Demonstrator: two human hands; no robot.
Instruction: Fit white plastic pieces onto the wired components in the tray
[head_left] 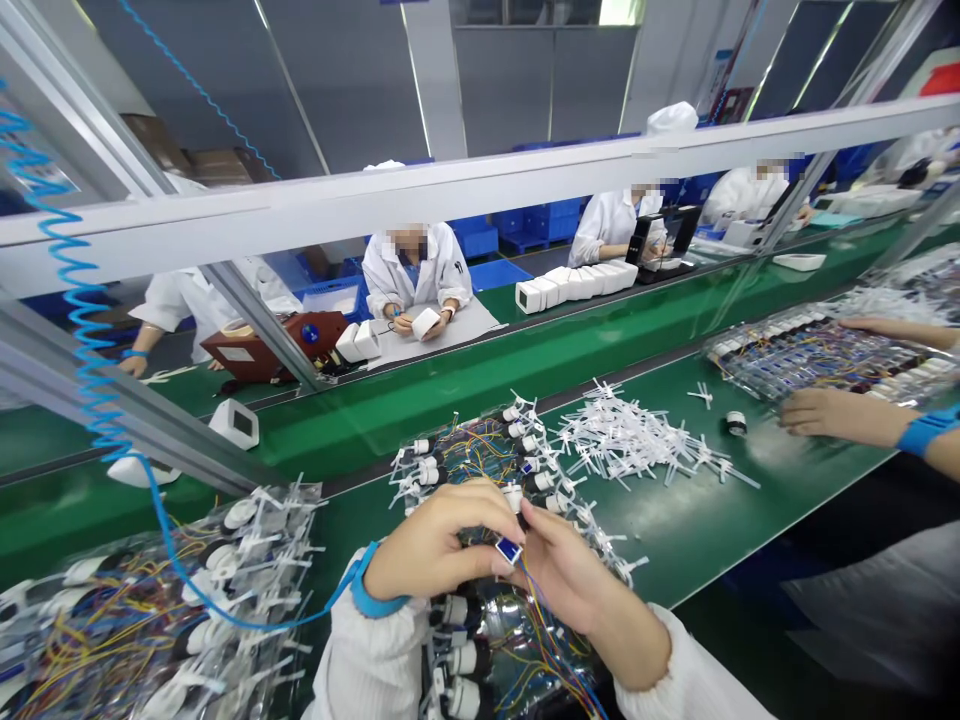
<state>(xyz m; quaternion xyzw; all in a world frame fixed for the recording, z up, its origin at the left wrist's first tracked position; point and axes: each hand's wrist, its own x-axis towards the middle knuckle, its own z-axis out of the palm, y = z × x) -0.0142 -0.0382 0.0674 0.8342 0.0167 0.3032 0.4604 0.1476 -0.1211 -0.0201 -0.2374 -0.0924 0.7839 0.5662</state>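
Left hand [439, 540] closed narrowly on a small blue-faced display module [508, 550], right hand [562, 585] pinching it too; coloured wires [551, 625] trailing over a clear bag of wired parts [517, 650]

Glossy clear plastic bag [517, 640]

The person wears white sleeves [367, 665] and, above the left hand [439, 535], a blue wrist strap [379, 585] with coiled cord [88, 330].

module [508, 550]: blue, white | wires [551, 600]: yellow, orange, blue | wrist strap [379, 590], coiled cord [90, 330]: blue | desk [675, 520]: green
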